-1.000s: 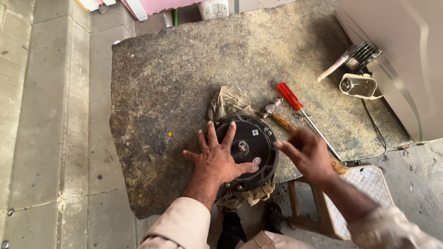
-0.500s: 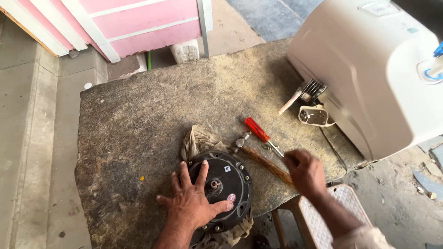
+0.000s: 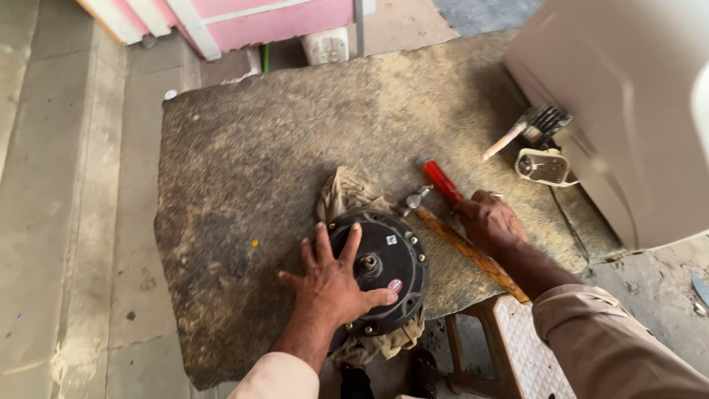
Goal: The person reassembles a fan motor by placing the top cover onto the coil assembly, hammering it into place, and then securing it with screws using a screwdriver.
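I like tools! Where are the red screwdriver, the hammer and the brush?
Red screwdriver (image 3: 441,181), head view, on its red handle.
Hammer (image 3: 473,255), head view, on its wooden handle.
Brush (image 3: 545,120), head view, on its dark bristles.

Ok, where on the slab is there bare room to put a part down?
Two free patches: the slab's left half, left of the rag and motor, and the far strip behind the screwdriver toward the brush. It is crowded near the right hand: hammer, screwdriver. The left hand lies flat on the motor.
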